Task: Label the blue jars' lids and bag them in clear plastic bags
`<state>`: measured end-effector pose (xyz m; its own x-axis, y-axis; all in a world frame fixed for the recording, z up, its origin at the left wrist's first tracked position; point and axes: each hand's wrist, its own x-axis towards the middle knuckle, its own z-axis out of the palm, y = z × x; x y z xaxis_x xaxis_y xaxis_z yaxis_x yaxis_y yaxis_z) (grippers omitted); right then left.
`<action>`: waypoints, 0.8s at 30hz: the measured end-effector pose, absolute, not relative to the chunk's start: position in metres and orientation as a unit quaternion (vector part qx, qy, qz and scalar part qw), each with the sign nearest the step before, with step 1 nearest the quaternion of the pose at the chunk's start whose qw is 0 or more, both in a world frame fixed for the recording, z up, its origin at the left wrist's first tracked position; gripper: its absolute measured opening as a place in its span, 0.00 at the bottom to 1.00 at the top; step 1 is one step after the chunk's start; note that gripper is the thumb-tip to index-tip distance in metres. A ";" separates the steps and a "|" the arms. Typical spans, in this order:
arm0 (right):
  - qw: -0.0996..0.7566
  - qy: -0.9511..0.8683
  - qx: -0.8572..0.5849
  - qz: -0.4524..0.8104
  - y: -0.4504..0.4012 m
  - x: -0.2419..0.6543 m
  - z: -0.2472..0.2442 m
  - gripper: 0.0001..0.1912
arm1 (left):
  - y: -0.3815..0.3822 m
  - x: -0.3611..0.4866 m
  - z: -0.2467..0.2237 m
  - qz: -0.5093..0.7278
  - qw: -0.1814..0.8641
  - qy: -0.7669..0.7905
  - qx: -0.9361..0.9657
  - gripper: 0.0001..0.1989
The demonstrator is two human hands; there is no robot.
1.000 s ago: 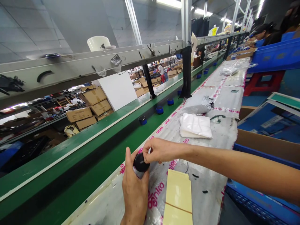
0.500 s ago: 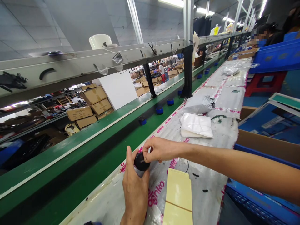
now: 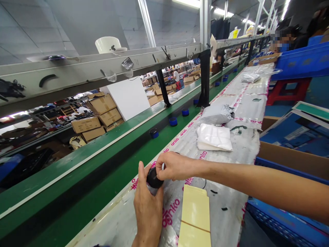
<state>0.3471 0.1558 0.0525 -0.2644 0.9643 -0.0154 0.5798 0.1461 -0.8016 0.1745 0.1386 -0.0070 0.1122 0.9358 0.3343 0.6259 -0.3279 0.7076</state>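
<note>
A small round part with a black top and a greyish side [image 3: 155, 177] is gripped in my left hand [image 3: 147, 209], between the thumb and the fingers. My right hand [image 3: 171, 166] comes in from the right with its thumb and forefinger pinched at the edge of the black top. Whether anything small lies inside that pinch is hidden. Just right of my left hand a stack of pale yellow cards [image 3: 195, 216], bound by a brown band, rests on the plastic-covered bench [image 3: 221, 192].
Several round blue parts with dark tops, one nearest [image 3: 154, 133], sit on the green conveyor belt [image 3: 123, 154]. Folded white sheets [image 3: 214, 137] and a grey plastic bag [image 3: 218, 114] lie farther along the bench. An open cardboard box [image 3: 293, 156] stands at the right; a person sits far right.
Both hands keep nearly the same place and grip. The right fingertips have shifted slightly at the edge of the black top. The whole view has drifted a little.
</note>
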 end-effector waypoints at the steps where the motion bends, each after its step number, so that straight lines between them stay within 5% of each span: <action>1: 0.268 -0.714 -0.543 0.351 0.156 0.347 0.052 0.08 | 0.139 0.175 -0.007 0.384 0.202 0.546 0.717 0.44; 8: 0.283 -0.735 -0.529 0.317 0.155 0.346 0.050 0.06 | 0.139 0.174 -0.009 0.387 0.196 0.546 0.717 0.44; 20: 0.344 -0.646 -0.581 0.355 0.153 0.343 0.048 0.19 | 0.135 0.177 -0.002 0.426 0.202 0.536 0.700 0.41; 24: 0.375 -0.620 -0.527 0.444 0.157 0.346 0.042 0.11 | 0.134 0.178 0.005 0.436 0.237 0.548 0.674 0.41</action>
<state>0.3459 0.1569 0.0423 -0.1630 0.9866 -0.0029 0.3211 0.0503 -0.9457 0.1782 0.1338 0.0049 0.0206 0.9444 0.3282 0.5319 -0.2883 0.7962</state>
